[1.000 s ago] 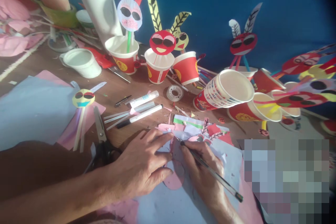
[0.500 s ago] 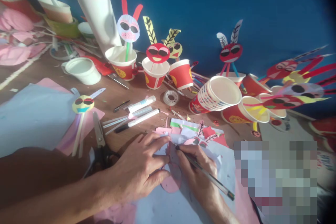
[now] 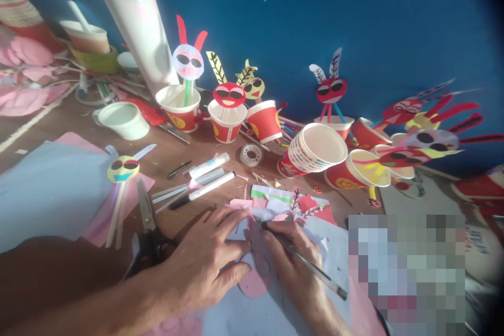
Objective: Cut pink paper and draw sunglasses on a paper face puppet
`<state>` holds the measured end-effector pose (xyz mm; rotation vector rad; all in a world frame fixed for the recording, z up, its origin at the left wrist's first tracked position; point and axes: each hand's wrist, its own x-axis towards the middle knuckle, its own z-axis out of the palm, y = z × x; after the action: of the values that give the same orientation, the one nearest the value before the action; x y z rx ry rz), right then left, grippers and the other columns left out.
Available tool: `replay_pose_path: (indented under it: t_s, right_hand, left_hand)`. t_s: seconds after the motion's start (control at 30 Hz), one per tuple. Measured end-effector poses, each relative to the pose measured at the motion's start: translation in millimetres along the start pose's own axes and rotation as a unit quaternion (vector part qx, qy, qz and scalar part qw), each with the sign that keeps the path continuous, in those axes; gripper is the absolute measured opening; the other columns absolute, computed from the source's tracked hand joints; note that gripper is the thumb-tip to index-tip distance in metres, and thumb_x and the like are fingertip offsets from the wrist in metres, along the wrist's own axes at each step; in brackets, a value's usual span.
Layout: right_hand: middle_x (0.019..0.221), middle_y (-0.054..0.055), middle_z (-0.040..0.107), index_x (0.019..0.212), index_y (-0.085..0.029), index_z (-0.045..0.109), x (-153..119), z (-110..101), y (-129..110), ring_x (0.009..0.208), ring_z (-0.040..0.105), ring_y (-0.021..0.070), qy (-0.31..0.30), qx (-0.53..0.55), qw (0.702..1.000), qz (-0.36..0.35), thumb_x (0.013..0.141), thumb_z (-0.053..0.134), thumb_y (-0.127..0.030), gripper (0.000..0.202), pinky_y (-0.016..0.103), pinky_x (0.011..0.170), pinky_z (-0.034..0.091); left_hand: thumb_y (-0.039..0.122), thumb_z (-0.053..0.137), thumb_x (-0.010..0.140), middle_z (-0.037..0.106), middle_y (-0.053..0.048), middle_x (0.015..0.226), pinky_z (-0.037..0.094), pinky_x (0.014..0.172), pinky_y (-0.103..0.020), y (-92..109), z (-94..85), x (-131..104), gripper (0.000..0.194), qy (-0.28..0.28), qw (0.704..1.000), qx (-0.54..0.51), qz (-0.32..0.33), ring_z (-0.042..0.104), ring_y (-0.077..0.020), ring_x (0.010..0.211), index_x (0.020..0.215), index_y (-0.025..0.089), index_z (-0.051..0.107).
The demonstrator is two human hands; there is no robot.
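My right hand (image 3: 295,260) grips a clear-barrelled pen (image 3: 321,275), its tip down on a pinkish paper piece near my left fingertips. My left hand (image 3: 220,252) lies with fingers spread, pressing that paper. Below the left thumb shows a round pink paper cutout (image 3: 254,279). Under both hands is a pale blue sheet (image 3: 236,317). Black-handled scissors (image 3: 147,220) rest beside my left wrist, partly covered by the forearm. Paper scraps and a pink face with striped ears (image 3: 293,217) lie just beyond the pen hand.
Paper cups with stick puppets, such as a red-faced one (image 3: 228,95), stand along the blue wall. A cup stack (image 3: 315,149), tape roll (image 3: 251,155), marker (image 3: 212,189) and glue tube (image 3: 208,165) lie ahead. A yellow-faced puppet (image 3: 123,169) lies left. A white cylinder (image 3: 139,37) stands behind.
The camera view has tilted slightly, so the cups and puppets sit lower in the picture. Both hands keep nearly the same place on the paper, and the pen stays in my right hand.
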<state>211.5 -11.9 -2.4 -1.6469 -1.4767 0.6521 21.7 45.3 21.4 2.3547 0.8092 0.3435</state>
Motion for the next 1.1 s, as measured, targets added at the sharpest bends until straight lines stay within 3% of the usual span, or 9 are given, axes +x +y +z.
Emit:
replay_pose_path:
  t_s: [0.13,0.27,0.73,1.1]
  right_hand:
    - [0.067,-0.003,0.066,0.09,-0.025,0.06,-2.6,-1.9,3.7,0.053,0.061,0.0133,0.025,0.014,0.999,0.018,0.087,0.058,-0.026,0.003,0.024,0.05,0.049]
    - [0.066,-0.002,0.066,0.086,-0.023,0.061,-2.9,-2.2,3.3,0.051,0.059,0.012,0.009,0.0,1.0,0.013,0.086,0.059,-0.026,0.004,0.022,0.049,0.048]
    - [0.068,-0.002,0.067,0.085,-0.022,0.061,3.6,1.9,-4.6,0.056,0.063,0.0112,-0.011,-0.035,0.998,-0.051,0.086,0.059,-0.02,0.003,0.021,0.056,0.05]
    - [0.065,-0.001,0.068,0.084,-0.022,0.062,2.0,-1.3,-3.2,0.052,0.062,0.0135,0.023,-0.025,0.999,0.0,0.086,0.059,-0.028,0.007,0.023,0.049,0.05]
  left_hand:
    - [0.024,0.056,0.086,0.046,-0.009,0.134,0.04,0.097,-0.052,1.1,-1.6,0.2,0.018,0.001,1.0,0.003,0.003,0.04,-0.0312,0.123,0.099,0.025,0.069]
    - [0.023,0.056,0.086,0.047,-0.009,0.133,0.041,0.096,-0.051,0.9,-3.2,0.3,0.018,0.002,1.0,0.007,0.008,0.041,-0.0311,0.12,0.098,0.024,0.069]
    - [0.025,0.056,0.086,0.046,-0.011,0.134,0.04,0.094,-0.054,-2.7,2.4,0.7,0.016,0.003,1.0,-0.003,0.007,0.041,-0.0324,0.119,0.097,0.023,0.068]
    - [0.025,0.055,0.087,0.047,-0.008,0.134,0.04,0.093,-0.053,0.4,-1.1,0.5,0.016,-0.005,1.0,0.005,0.001,0.042,-0.0322,0.118,0.097,0.024,0.067]
